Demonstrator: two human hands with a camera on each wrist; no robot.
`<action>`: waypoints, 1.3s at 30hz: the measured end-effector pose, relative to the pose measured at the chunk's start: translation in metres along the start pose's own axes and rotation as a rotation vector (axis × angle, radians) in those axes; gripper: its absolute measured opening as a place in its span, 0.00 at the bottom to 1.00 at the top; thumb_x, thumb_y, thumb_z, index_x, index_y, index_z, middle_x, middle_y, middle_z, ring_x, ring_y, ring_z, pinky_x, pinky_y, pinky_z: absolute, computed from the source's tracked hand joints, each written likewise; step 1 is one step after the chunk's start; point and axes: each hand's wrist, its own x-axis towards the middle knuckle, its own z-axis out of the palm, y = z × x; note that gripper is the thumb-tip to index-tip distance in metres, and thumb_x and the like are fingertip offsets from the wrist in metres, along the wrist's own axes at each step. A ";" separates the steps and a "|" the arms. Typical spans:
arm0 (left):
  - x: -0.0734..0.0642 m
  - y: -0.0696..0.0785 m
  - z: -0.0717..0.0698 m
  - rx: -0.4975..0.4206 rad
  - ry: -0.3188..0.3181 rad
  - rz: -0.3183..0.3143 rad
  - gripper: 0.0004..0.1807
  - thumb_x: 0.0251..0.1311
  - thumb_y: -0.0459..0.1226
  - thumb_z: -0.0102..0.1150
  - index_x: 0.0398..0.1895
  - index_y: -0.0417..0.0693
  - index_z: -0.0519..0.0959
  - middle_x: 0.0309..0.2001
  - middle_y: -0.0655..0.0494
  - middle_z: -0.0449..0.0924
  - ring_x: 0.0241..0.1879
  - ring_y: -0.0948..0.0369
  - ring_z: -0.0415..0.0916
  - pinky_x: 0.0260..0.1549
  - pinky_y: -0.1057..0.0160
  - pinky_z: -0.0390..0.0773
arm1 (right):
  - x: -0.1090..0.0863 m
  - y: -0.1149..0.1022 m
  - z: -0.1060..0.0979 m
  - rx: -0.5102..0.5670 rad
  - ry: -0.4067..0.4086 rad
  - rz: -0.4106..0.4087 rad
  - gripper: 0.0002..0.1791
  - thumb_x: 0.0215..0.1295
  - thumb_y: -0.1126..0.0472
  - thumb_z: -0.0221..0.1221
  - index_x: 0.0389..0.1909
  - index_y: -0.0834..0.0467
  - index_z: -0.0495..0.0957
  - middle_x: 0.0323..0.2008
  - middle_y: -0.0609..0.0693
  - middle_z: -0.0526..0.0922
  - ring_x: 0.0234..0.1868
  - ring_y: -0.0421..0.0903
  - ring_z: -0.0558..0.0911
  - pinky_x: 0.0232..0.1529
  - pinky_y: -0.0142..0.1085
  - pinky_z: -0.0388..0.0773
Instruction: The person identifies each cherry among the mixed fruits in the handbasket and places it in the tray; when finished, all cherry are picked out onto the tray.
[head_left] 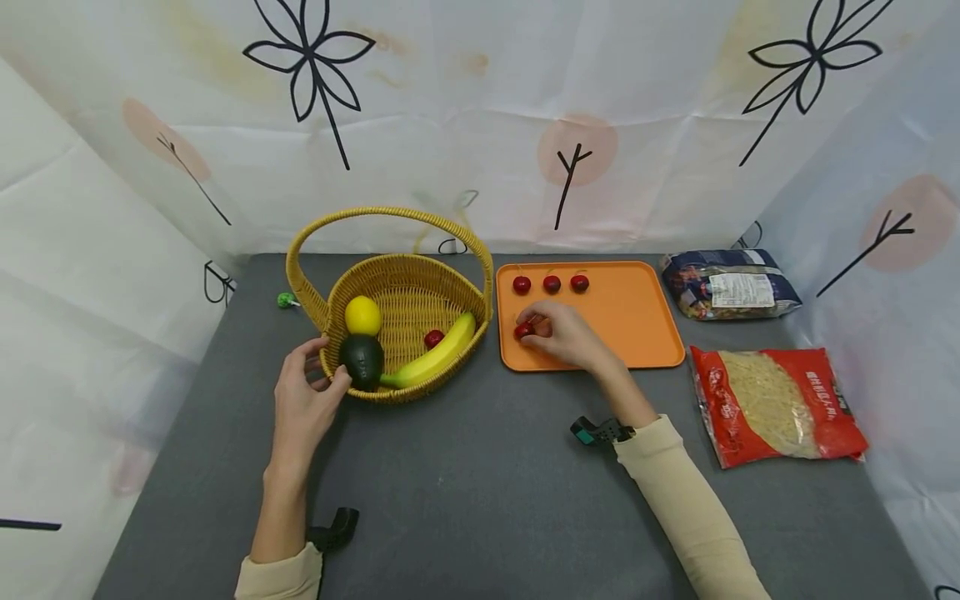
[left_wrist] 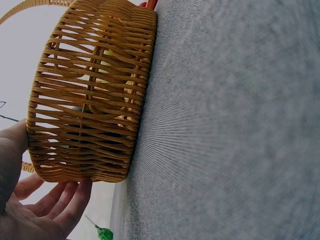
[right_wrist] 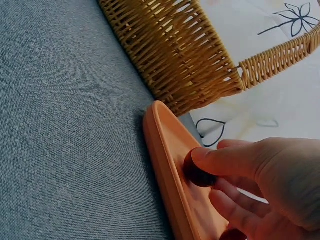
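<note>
A yellow wicker basket (head_left: pixel 405 275) with a tall handle holds a lemon (head_left: pixel 363 316), an avocado (head_left: pixel 362 362), a banana (head_left: pixel 435 357) and one cherry (head_left: pixel 433 338). My left hand (head_left: pixel 309 396) grips the basket's left side, the thumb at the rim beside the avocado; the left wrist view shows its fingers against the woven outer wall. Over the orange tray (head_left: pixel 630 321), my right hand (head_left: pixel 562 335) pinches a dark red cherry (right_wrist: pixel 197 170) between thumb and fingers, low above the tray's left part. Three more cherries (head_left: pixel 551 284) lie in a row along the tray's back edge.
Right of the tray lie a dark blue food bag (head_left: pixel 727 285) and, nearer, a red bag of pale dry food (head_left: pixel 780 404). A small green object (head_left: pixel 287 300) sits left of the basket. Patterned white cloth (head_left: pixel 465 125) hangs behind the grey table (head_left: pixel 465 500).
</note>
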 end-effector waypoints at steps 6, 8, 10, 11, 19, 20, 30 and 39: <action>0.001 0.000 0.000 0.000 0.001 -0.002 0.30 0.71 0.38 0.63 0.76 0.47 0.74 0.70 0.41 0.75 0.63 0.47 0.77 0.44 0.88 0.69 | 0.001 -0.006 0.001 0.029 0.030 0.019 0.16 0.69 0.63 0.73 0.55 0.62 0.85 0.51 0.59 0.89 0.50 0.55 0.87 0.52 0.51 0.86; 0.001 0.000 0.000 -0.001 0.002 0.000 0.30 0.71 0.38 0.62 0.75 0.46 0.74 0.70 0.41 0.75 0.63 0.46 0.77 0.44 0.88 0.69 | 0.000 -0.013 0.000 0.081 0.044 -0.004 0.16 0.69 0.63 0.73 0.55 0.63 0.85 0.51 0.60 0.89 0.50 0.55 0.88 0.52 0.50 0.87; 0.001 0.000 0.000 -0.003 0.001 0.003 0.30 0.71 0.38 0.62 0.75 0.46 0.74 0.70 0.41 0.75 0.63 0.46 0.77 0.44 0.89 0.68 | -0.002 -0.023 0.000 0.145 0.059 -0.044 0.16 0.69 0.63 0.73 0.54 0.64 0.85 0.49 0.61 0.89 0.49 0.54 0.88 0.52 0.50 0.88; 0.001 0.000 0.001 -0.004 0.000 0.004 0.30 0.71 0.38 0.62 0.75 0.46 0.74 0.70 0.40 0.75 0.63 0.46 0.77 0.44 0.89 0.68 | -0.004 -0.029 0.000 0.185 0.062 -0.067 0.15 0.69 0.64 0.72 0.53 0.64 0.85 0.49 0.61 0.89 0.48 0.54 0.88 0.52 0.49 0.89; 0.001 0.001 0.001 0.000 0.006 0.007 0.30 0.71 0.37 0.62 0.75 0.45 0.74 0.70 0.40 0.75 0.63 0.46 0.77 0.44 0.89 0.68 | 0.010 -0.079 0.023 0.384 -0.004 -0.247 0.13 0.68 0.70 0.71 0.51 0.67 0.84 0.48 0.65 0.88 0.49 0.54 0.89 0.53 0.48 0.90; 0.001 0.001 0.001 0.001 0.007 0.007 0.30 0.71 0.37 0.62 0.75 0.45 0.74 0.70 0.40 0.75 0.63 0.46 0.77 0.44 0.89 0.68 | 0.014 -0.084 0.028 0.388 -0.026 -0.258 0.14 0.68 0.70 0.71 0.52 0.68 0.84 0.49 0.66 0.88 0.51 0.57 0.89 0.54 0.50 0.90; 0.001 0.000 0.001 -0.003 0.007 0.010 0.30 0.71 0.37 0.62 0.75 0.44 0.74 0.69 0.39 0.75 0.63 0.46 0.77 0.44 0.90 0.68 | 0.074 -0.113 0.056 0.157 -0.245 -0.174 0.19 0.71 0.66 0.70 0.60 0.64 0.82 0.60 0.64 0.86 0.62 0.61 0.86 0.64 0.48 0.86; 0.001 0.000 0.001 -0.007 0.018 0.016 0.30 0.71 0.37 0.62 0.75 0.44 0.74 0.69 0.39 0.75 0.62 0.46 0.77 0.43 0.90 0.68 | 0.103 -0.114 0.056 0.051 -0.488 -0.002 0.25 0.71 0.67 0.69 0.67 0.61 0.80 0.67 0.60 0.83 0.70 0.57 0.80 0.70 0.46 0.80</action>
